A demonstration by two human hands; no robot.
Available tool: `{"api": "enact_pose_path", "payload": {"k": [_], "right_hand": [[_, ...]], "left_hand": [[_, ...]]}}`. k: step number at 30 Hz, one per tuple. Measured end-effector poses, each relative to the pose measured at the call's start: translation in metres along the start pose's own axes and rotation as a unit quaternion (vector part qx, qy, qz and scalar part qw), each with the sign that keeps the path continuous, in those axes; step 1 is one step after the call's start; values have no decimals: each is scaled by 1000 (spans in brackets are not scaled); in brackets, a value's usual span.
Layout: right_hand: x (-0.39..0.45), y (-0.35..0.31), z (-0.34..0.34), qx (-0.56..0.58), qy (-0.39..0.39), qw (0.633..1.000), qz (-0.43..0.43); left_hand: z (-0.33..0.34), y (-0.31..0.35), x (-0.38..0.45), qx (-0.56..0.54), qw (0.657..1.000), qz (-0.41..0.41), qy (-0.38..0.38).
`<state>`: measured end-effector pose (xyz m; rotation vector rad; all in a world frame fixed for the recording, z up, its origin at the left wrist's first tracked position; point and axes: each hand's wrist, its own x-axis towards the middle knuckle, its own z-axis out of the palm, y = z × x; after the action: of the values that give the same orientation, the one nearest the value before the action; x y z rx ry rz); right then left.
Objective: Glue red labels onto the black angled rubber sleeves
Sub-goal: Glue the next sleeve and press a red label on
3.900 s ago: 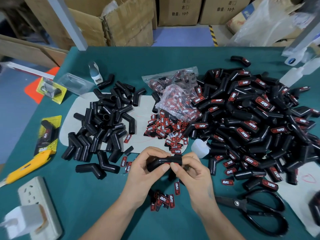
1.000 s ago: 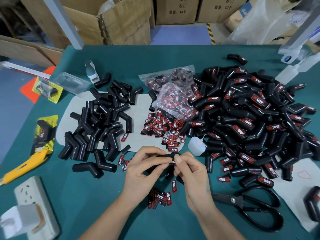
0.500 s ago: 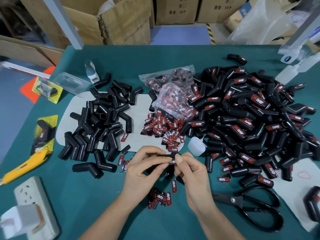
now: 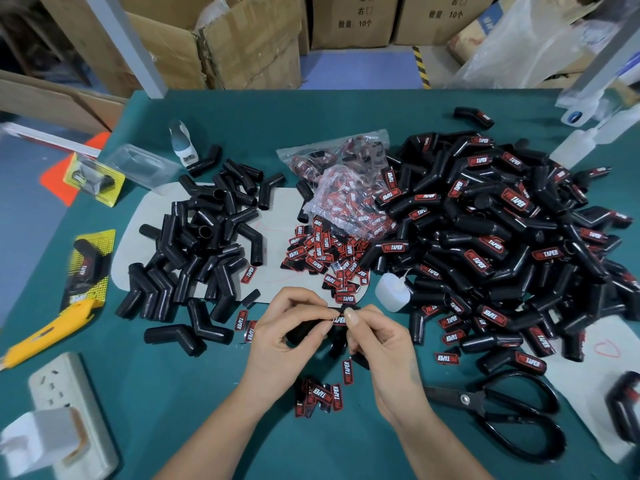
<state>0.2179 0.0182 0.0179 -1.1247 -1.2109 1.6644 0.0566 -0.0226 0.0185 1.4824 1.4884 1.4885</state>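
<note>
My left hand grips a black angled rubber sleeve near the table's front middle. A red label lies on the sleeve's top, and my right hand pinches it with thumb and forefinger. Unlabelled sleeves are heaped to the left on a pale mat. A big pile of labelled sleeves fills the right side. Loose red labels lie in the middle, with a few more labels under my wrists. A small white glue bottle lies on its side just right of my hands.
A clear bag of labels sits behind the loose ones. Black scissors lie at the front right. A yellow utility knife and a white power strip occupy the front left. Cardboard boxes stand beyond the far edge.
Since 3.9 s ago a red label has appeared on the sleeve in my hands. Over the last second my hands have barely moved.
</note>
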Motion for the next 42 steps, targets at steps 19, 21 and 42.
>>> {"api": "enact_pose_path", "payload": {"k": [19,21,42], "right_hand": [[-2,-4,-1,4,-22,999,24],[-2,-5,-1,1,-27,1000,16],[-3,-7,1,-120,-2,989,-87]], "left_hand": [[-6,1,4,11,1000,-4,-24],[-6,3,4,-18,999,-28,-24],[-9,-1,3,58,996,12,-64]]}}
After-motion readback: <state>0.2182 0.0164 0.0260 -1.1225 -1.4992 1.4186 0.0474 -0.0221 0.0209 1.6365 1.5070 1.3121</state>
